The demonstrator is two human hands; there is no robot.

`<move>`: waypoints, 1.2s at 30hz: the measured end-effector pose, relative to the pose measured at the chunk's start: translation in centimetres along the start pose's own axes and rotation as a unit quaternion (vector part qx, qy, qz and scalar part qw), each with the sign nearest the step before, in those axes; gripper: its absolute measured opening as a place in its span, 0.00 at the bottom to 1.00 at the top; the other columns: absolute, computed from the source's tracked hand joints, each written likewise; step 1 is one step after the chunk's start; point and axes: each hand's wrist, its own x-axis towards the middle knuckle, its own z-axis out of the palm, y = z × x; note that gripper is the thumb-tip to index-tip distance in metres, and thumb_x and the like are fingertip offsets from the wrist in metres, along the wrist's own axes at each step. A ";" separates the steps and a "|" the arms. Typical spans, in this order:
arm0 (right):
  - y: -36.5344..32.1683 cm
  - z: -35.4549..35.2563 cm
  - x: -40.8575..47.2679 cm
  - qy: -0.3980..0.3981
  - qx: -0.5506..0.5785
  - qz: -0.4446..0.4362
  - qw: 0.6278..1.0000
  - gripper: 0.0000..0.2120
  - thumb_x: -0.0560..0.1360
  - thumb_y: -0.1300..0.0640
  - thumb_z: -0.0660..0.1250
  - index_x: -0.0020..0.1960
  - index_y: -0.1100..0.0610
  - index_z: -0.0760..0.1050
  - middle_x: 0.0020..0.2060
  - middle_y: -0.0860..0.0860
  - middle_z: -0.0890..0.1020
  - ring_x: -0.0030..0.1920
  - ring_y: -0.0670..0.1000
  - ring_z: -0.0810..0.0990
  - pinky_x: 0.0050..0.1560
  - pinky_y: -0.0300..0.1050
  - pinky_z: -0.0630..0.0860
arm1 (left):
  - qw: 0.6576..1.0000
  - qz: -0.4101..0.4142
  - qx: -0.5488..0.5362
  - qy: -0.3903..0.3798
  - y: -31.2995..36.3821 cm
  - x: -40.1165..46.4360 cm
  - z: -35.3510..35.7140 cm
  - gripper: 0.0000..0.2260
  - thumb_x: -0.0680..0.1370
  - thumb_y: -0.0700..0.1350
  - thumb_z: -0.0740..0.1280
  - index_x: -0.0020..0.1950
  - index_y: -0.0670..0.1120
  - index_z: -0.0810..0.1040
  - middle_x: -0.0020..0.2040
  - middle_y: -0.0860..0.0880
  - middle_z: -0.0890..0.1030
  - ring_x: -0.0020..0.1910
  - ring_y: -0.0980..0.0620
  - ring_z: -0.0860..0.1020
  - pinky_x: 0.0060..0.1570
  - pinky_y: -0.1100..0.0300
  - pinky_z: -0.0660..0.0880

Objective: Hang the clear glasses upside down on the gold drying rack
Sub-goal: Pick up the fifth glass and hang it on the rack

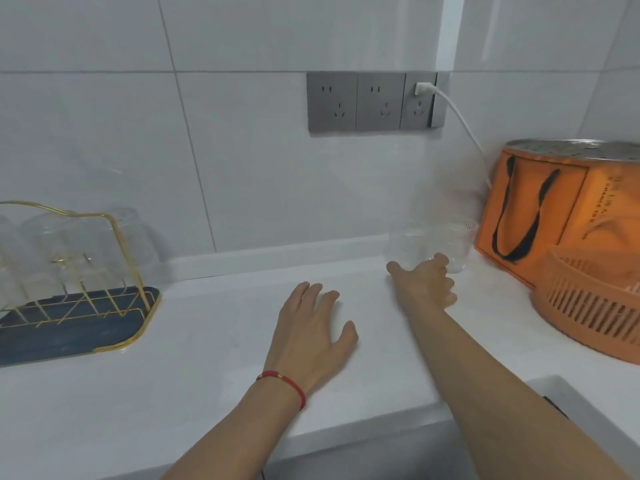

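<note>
Two clear glasses stand upright at the back right of the white counter: one [408,245] nearer the middle, the other [459,245] beside the orange bag. My right hand [427,282] is open, fingers spread just in front of the first glass, close to its base; I cannot tell if it touches. My left hand [311,330] lies flat and open on the counter, a red cord on its wrist. At the far left the gold drying rack [114,244] stands on a dark blue tray [69,341], with several clear glasses [52,247] hanging upside down on it.
An orange bag [554,209] and an orange slatted basket [595,306] crowd the right side. A white cable [460,119] runs from the grey wall sockets [374,102] down behind the bag. A sink edge [571,393] shows at bottom right.
</note>
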 end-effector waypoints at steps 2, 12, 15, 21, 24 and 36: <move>-0.4 1.4 0.4 0.035 -0.060 -0.005 0.998 0.41 0.71 0.38 0.70 0.74 0.60 0.61 0.68 0.58 0.78 0.68 0.62 0.72 0.65 0.57 0.64 | 1.000 -0.004 -0.004 0.006 -0.1 0.0 0.2 0.27 0.77 0.61 0.56 0.73 0.50 0.70 0.76 0.50 0.67 0.79 0.49 0.55 0.77 0.52 0.57; -0.5 2.1 0.0 0.052 0.011 -0.094 0.994 0.38 0.65 0.35 0.73 0.66 0.55 0.68 0.57 0.57 0.77 0.59 0.63 0.78 0.59 0.56 0.71 | 0.998 -0.016 -0.064 0.020 0.5 -0.1 -0.4 0.32 0.75 0.61 0.58 0.77 0.50 0.60 0.78 0.50 0.62 0.77 0.51 0.57 0.74 0.53 0.63; -1.1 2.0 -2.8 -0.007 0.088 -0.193 0.977 0.38 0.62 0.38 0.76 0.66 0.49 0.64 0.55 0.50 0.69 0.47 0.55 0.78 0.46 0.47 0.72 | 0.989 -0.032 -0.140 0.027 0.6 -0.3 -1.0 0.39 0.75 0.63 0.59 0.81 0.53 0.45 0.81 0.52 0.52 0.78 0.52 0.58 0.71 0.58 0.65; -1.3 1.9 -10.6 -0.128 0.139 -0.378 0.906 0.39 0.61 0.37 0.78 0.67 0.40 0.64 0.57 0.41 0.64 0.50 0.36 0.77 0.41 0.27 0.73 | 0.922 -0.142 -0.330 0.146 0.2 -1.8 -4.4 0.50 0.66 0.68 0.70 0.79 0.61 0.46 0.69 0.60 0.68 0.57 0.62 0.74 0.52 0.61 0.78; -1.4 2.1 -14.5 -0.203 0.131 -0.457 0.856 0.39 0.60 0.37 0.78 0.67 0.39 0.68 0.59 0.42 0.64 0.56 0.32 0.75 0.48 0.22 0.72 | 0.893 -0.197 -0.358 0.188 -2.1 -3.8 -6.4 0.44 0.61 0.68 0.72 0.75 0.62 0.62 0.58 0.61 0.76 0.54 0.66 0.76 0.46 0.72 0.74; -8.6 2.6 -23.7 -0.443 0.271 -0.323 0.791 0.19 0.78 0.49 0.74 0.66 0.38 0.74 0.61 0.54 0.81 0.51 0.50 0.89 0.51 0.40 0.83 | 0.780 -0.261 -0.522 0.227 -10.3 -10.8 -15.8 0.16 0.81 0.58 0.63 0.64 0.51 0.79 0.59 0.47 0.84 0.55 0.45 0.83 0.50 0.42 0.83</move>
